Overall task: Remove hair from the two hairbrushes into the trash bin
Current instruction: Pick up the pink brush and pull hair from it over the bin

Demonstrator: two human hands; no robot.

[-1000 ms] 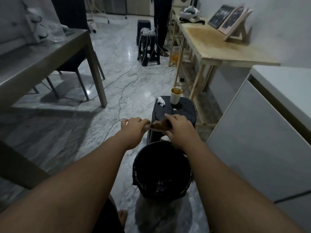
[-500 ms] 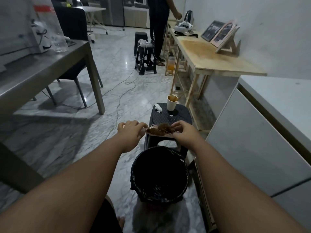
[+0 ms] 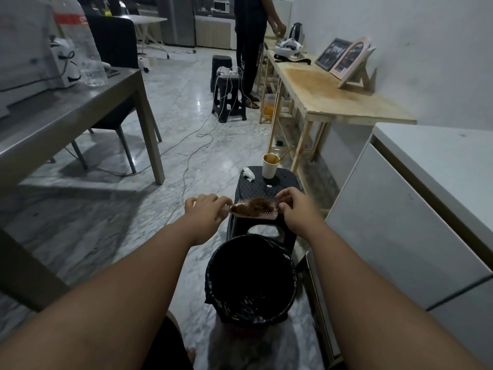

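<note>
Brush (image 3: 256, 214) held level between the two hands, bristles up. The left hand (image 3: 206, 210) grips the handle end; the right hand (image 3: 294, 209) pinches the opposite end, fingers curled just beside the hair (image 3: 250, 208) matted on the bristles. The bin (image 3: 210, 279) stands open below the wrists, so this two-ended hold probably steadies the brush for pulling hair towards it. A stool (image 3: 266, 180) stands just beyond the hands. No second brush shows.

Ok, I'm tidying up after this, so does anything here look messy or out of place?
A crumpled tissue lies on the black stool beside a paper cup, and white cables trail loose across the floor, a trip risk. Nothing looks spilled or broken.
</note>
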